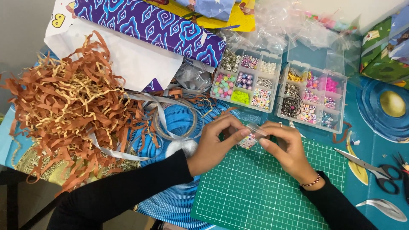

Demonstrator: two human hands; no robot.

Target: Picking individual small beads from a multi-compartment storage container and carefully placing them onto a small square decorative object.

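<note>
Blue patterned cloth covers the bench (375, 149), with brown paper shred (72, 106) heaped at one side and two bead organisers (251, 81) behind a green cutting mat (264, 187). Above the mat's far edge, the left hand (215, 142) and right hand (287, 147) meet. Both sets of fingers pinch a small clear bag of beads (250, 137) held between them, its length running hand to hand.

Both arms reach in from the lower edge in black sleeves, forearms angled toward each other so the hands meet at the middle. The left hand (215, 142) is cupped, fingers curled inward with fingertips pinched. The right hand (286, 147) faces it, thumb and forefinger pinched close, a beaded band at its wrist.
</note>
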